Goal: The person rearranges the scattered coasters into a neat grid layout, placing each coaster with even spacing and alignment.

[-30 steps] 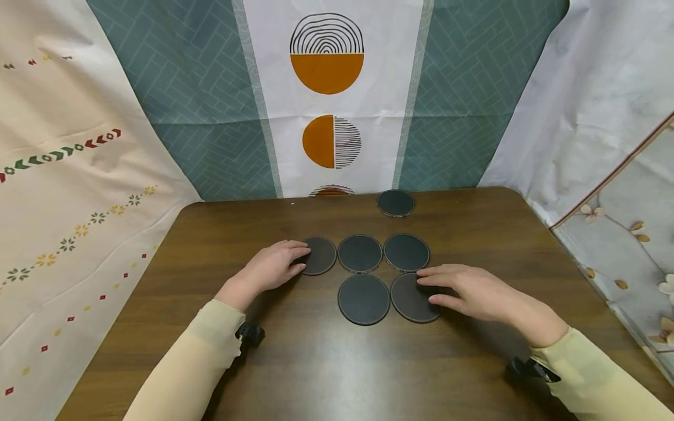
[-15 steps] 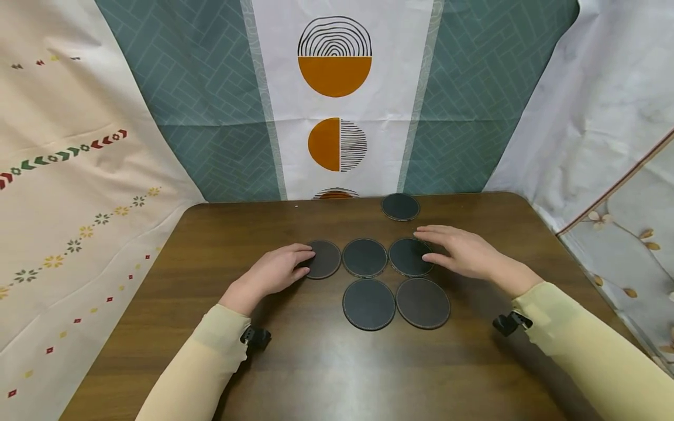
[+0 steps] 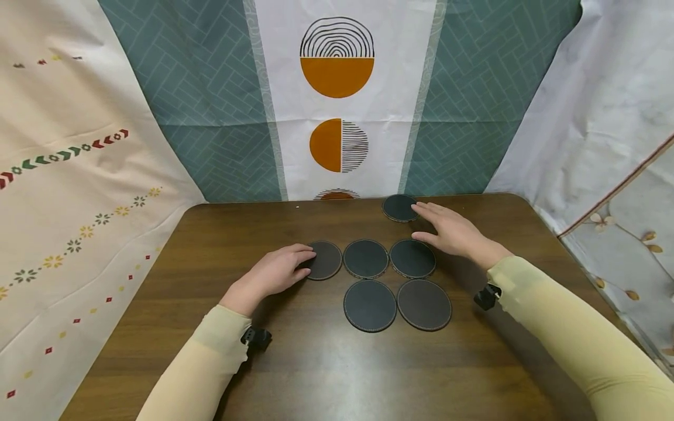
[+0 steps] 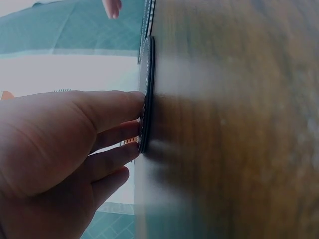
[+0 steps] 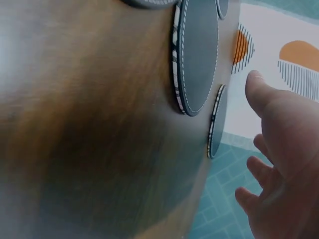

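Several round stitched-edge coasters lie flat on a brown table. My left hand touches the leftmost one, a dark brown coaster, with thumb and fingertips at its edge and surface; the left wrist view shows this coaster edge-on. My right hand reaches over the table with fingers extended, fingertips at the right edge of a black coaster at the back. In the right wrist view that hand holds nothing, its thumb spread from the fingers. Just below it is another black coaster.
A black coaster sits mid-row. In front lie another black coaster and a brown coaster. The wooden table ends at a patterned cloth behind, with hanging cloths at both sides.
My right hand has moved from the front brown coaster, over the black one behind it, to the far coaster. The left hand stays at the leftmost coaster. The head view has shifted slightly.
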`<state>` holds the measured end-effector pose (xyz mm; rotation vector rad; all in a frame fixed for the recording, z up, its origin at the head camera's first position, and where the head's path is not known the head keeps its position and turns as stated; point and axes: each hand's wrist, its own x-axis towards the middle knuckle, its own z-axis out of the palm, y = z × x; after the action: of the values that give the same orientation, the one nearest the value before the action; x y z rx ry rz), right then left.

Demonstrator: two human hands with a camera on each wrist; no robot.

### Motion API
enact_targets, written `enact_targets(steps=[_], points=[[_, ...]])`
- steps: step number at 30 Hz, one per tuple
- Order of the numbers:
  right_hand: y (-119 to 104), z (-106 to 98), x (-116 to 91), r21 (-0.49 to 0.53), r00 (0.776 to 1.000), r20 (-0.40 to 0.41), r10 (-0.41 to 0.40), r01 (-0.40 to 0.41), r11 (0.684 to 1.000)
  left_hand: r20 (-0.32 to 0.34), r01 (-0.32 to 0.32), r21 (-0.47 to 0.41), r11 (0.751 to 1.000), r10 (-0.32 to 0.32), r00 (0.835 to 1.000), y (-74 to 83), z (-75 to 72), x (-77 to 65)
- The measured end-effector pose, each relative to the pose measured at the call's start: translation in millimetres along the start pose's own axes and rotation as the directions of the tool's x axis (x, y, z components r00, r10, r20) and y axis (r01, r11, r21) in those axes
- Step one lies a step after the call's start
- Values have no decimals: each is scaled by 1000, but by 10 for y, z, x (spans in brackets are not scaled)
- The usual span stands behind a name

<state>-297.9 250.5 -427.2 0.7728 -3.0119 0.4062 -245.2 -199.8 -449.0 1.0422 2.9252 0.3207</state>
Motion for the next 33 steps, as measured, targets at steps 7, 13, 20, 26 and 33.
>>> enact_targets(steps=[7, 13, 20, 26, 33], points=[[38, 36, 258, -6, 998, 14, 60, -60, 998, -6, -9, 7, 1000, 9, 1000, 7, 1, -11], [63, 36, 455, -5, 994, 47, 101, -100, 995, -2, 0, 17, 1000, 0, 1000, 2, -21, -16], [116, 40, 596, -2, 982, 108, 155, -155, 988, -1, -2, 20, 1000, 2, 1000, 20, -38, -13], [116, 48, 683, 7, 976, 136, 171, -173, 985, -3, 8, 23, 1000, -8, 1000, 26, -33, -8], [88, 96, 754, -10, 969, 163, 186, -186, 982, 10, 19, 9, 1000, -19, 1000, -1, -13, -16]])
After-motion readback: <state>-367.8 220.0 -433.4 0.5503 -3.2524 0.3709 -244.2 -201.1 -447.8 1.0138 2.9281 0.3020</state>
